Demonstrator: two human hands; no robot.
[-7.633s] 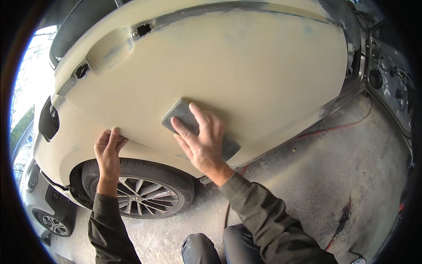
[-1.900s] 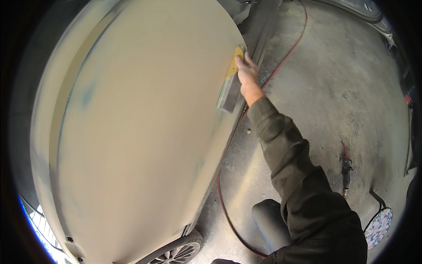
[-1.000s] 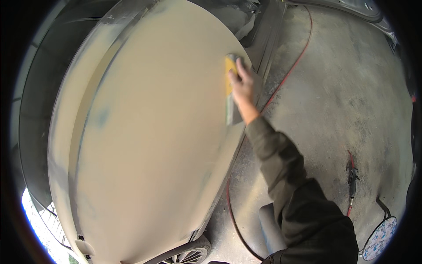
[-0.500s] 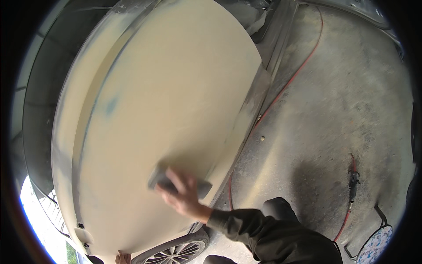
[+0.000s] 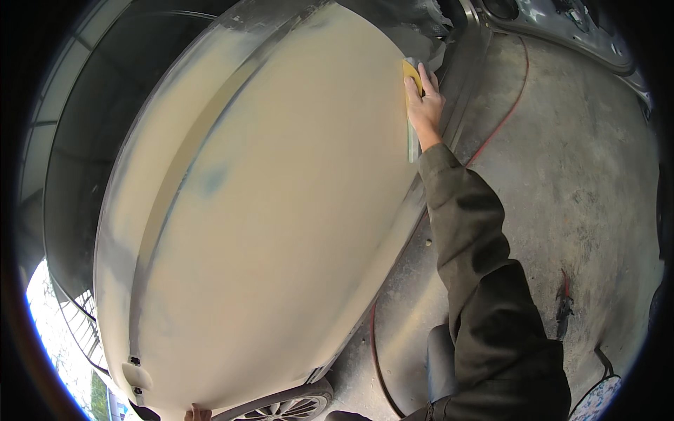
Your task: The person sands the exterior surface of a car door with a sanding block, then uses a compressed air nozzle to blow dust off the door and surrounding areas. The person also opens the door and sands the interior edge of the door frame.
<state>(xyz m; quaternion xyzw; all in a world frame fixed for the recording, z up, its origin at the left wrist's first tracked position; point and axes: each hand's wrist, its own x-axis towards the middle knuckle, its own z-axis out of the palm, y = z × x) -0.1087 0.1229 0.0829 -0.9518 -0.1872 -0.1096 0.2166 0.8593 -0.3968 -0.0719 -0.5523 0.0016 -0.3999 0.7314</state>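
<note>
Yellow-topped long block (image 5: 412, 78), head view: gripped in right hand (image 5: 425, 112), the nearer hand, at upper right edge of cream car panel (image 5: 281, 210); long axis running up and down in view, roughly along that edge; left hand (image 5: 197, 412) well apart, far down and left at panel's lower border, near wheel (image 5: 288, 407), mostly cut off by frame, gripping or not: cannot tell

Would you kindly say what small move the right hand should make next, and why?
Probably draw the block toward the wheel, along the cream panel, since the right hand holds it at the panel's far edge, with little surface beyond.
</note>
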